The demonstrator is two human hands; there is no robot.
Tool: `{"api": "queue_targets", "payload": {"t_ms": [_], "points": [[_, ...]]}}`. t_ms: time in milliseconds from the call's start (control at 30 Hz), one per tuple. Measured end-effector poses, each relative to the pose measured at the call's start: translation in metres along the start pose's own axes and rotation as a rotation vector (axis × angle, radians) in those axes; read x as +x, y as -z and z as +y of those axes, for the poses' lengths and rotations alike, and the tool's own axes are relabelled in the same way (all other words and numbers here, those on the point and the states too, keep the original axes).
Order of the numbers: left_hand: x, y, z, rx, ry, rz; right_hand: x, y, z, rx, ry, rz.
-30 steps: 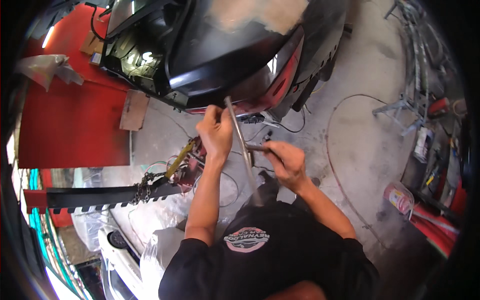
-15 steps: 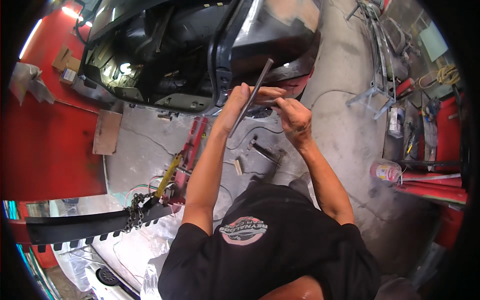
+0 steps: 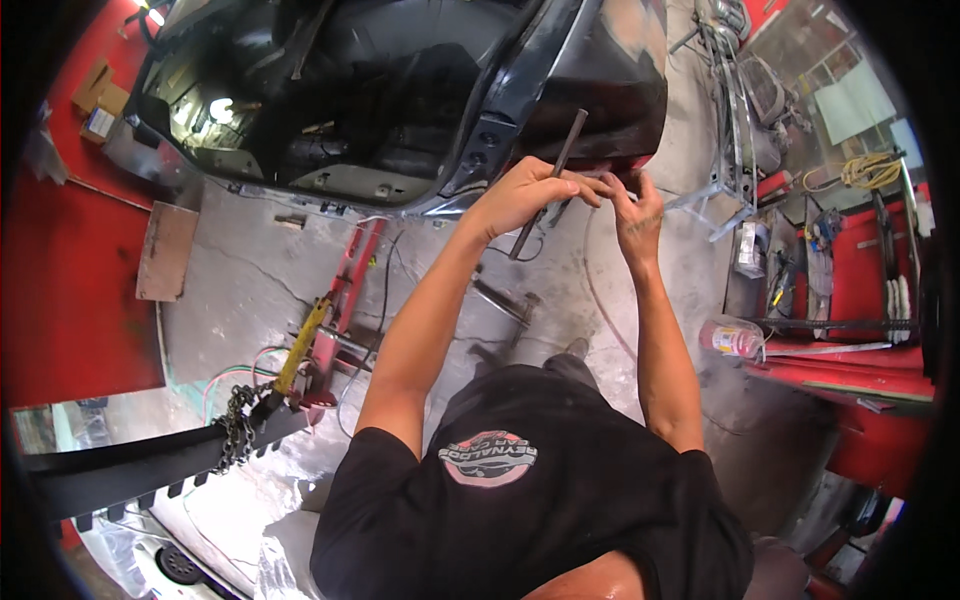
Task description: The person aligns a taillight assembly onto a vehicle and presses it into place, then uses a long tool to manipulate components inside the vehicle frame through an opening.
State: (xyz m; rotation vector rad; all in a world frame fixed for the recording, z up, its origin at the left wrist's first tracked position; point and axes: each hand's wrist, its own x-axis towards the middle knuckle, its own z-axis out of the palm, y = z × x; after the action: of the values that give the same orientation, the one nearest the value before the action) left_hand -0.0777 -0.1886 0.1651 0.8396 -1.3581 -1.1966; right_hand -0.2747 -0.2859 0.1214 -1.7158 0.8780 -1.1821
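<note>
My left hand (image 3: 528, 198) is closed around a straight dark metal rod (image 3: 572, 136), which slants up to the right and sticks out above and below the fingers. My right hand (image 3: 637, 218) has its fingers bent and brought up against the left fingertips. Whatever the right fingers pinch, if anything, is too small to make out. Both hands are raised in front of the rear corner of a dark, stripped car body (image 3: 490, 140), which has an open door frame and a partly sanded panel.
A red and yellow jack-like tool (image 3: 330, 350) with a chain (image 3: 237, 425) stands at left by a long black bar (image 3: 130, 465). A metal stand (image 3: 728, 140) is at right, near red shelving (image 3: 850, 375) with a plastic bottle (image 3: 735, 338). Hoses cross the floor.
The view has turned, so the car body sits further right. My right hand has tilted upright and its fingers now meet the left fingertips. The rod stays in my left hand.
</note>
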Motion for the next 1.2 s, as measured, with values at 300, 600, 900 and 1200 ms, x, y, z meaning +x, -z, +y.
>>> {"api": "queue_targets", "payload": {"t_ms": [300, 600, 900, 1200], "points": [[-0.188, -0.006, 0.028, -0.002, -0.072, 0.268, 0.004, -0.024, 0.033, -0.087, -0.022, 0.032], [-0.29, -0.027, 0.006, -0.689, -0.356, 0.946, 0.001, -0.029, 0.039, 0.06, -0.019, 0.015], [-0.232, -0.074, -0.038, -0.768, -0.409, 1.129, 0.002, -0.027, 0.036, 0.071, -0.004, -0.007], [-0.212, -0.091, -0.04, -0.744, -0.499, 1.189, 0.006, -0.018, 0.033, 0.01, -0.004, -0.071]]}}
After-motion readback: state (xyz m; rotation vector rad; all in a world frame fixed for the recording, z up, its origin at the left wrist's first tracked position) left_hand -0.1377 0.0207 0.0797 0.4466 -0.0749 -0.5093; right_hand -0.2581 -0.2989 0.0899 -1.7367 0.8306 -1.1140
